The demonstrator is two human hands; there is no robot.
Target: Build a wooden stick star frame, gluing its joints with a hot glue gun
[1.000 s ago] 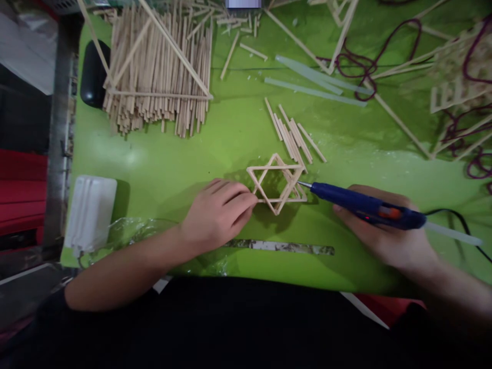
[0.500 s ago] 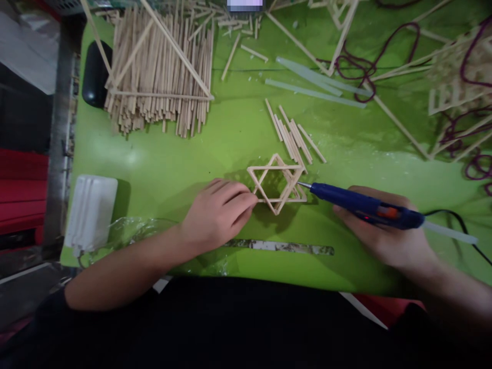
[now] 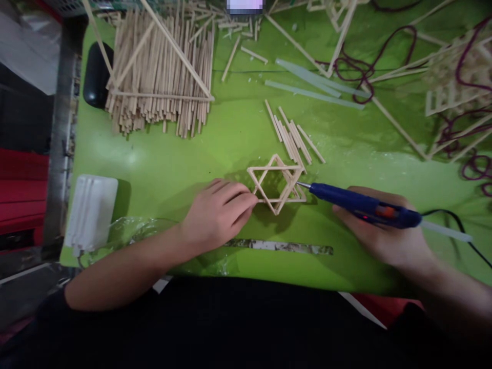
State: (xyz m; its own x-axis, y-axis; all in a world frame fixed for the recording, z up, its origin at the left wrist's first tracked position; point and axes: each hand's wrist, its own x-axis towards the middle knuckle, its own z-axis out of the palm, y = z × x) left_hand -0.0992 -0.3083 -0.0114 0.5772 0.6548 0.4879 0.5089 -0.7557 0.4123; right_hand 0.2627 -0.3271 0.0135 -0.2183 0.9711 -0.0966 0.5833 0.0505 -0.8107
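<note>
Glue gun (image 3: pixel 351 199) points lengthwise leftward, right fingers (image 3: pixel 349 221) gripping; left fingers (image 3: pixel 241 203) seemingly pinch star (image 3: pixel 288 191).

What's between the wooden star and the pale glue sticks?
In the head view, several short wooden sticks lie between the star and the glue sticks.

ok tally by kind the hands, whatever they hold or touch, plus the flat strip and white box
Hands, left hand and right hand: 2
Glue gun: 1
Glue stick in the gun's back end: 1
Stick star: 1
Flat strip: 1
White box: 1
Total: 7
</note>
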